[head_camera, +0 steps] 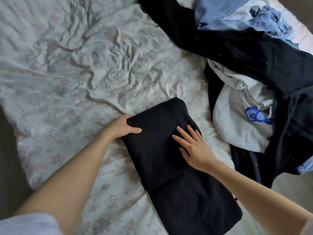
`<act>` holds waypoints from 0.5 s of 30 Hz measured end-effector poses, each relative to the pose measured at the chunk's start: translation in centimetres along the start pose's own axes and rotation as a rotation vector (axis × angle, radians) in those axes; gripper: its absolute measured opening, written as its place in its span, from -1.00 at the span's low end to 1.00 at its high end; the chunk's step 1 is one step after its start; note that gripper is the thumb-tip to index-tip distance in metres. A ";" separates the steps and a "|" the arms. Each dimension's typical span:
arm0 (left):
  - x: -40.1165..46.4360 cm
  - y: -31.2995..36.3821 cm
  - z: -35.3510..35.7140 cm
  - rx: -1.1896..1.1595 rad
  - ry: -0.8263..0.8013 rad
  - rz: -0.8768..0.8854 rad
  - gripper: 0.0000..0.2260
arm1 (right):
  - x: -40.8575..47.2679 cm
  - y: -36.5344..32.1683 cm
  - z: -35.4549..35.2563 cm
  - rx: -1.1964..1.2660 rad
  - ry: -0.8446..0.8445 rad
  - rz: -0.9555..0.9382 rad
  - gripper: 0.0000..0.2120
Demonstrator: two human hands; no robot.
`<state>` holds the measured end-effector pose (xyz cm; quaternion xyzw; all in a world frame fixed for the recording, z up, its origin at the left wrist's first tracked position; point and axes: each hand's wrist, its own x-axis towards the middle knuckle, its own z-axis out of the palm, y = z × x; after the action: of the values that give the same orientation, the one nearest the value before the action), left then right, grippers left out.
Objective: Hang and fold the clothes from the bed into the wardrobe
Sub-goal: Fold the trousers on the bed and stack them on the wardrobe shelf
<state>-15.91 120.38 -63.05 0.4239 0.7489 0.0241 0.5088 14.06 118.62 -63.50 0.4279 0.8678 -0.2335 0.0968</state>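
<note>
Nearest the bed's (pixel 50 68) front edge, soft, limp black trousers (pixel 169 158) lie half folded, left hand (pixel 121 127) pinching the fold's left edge, right hand (pixel 193 146) pressing flat, fingers spread; lifting probably needs support underneath.

hands (pixel 125 127): 2 | folded black garment (pixel 162 141): 1 | denim pieces (pixel 237 14): 2 | white top (pixel 237 119): 1 | bed (pixel 67 65): 1

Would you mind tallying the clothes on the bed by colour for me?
Black: 2, the folded garment under both hands and the loose black garment in the pile.
Blue denim: 1, the jeans.
White: 1, the top with a blue print.
Total: 4, as far as the pile shows.
</note>
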 end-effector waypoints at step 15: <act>-8.4 4.5 -1.4 0.049 -0.061 0.276 -0.61 | 11.8 -3.1 -15.7 -0.144 -0.543 0.088 -0.42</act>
<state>-13.20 118.26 -54.08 0.5358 0.6680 0.0629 0.5126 4.83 132.89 -53.15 0.3789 0.8049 -0.2728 0.3661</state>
